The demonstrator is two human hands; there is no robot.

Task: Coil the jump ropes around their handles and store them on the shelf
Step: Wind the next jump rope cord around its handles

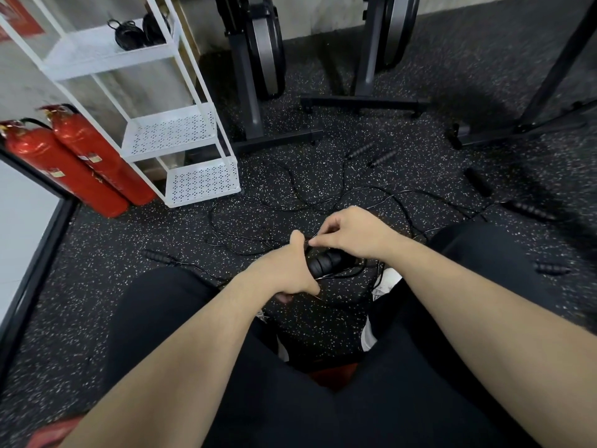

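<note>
left hand [292, 270] gripping handles [323, 264], right hand [352, 232] pinching rope [310, 242]

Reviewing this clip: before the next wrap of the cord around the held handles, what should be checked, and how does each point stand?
1. Left hand grips the handles: ok.
2. Right hand pinches the cord: ok.
3. Cord on the floor free of tangles with other ropes: not ok, strands cross.
4. Top tray of the white shelf has room beside the coiled ropes: ok.
5. Earlier wraps tight: cannot tell.
</note>
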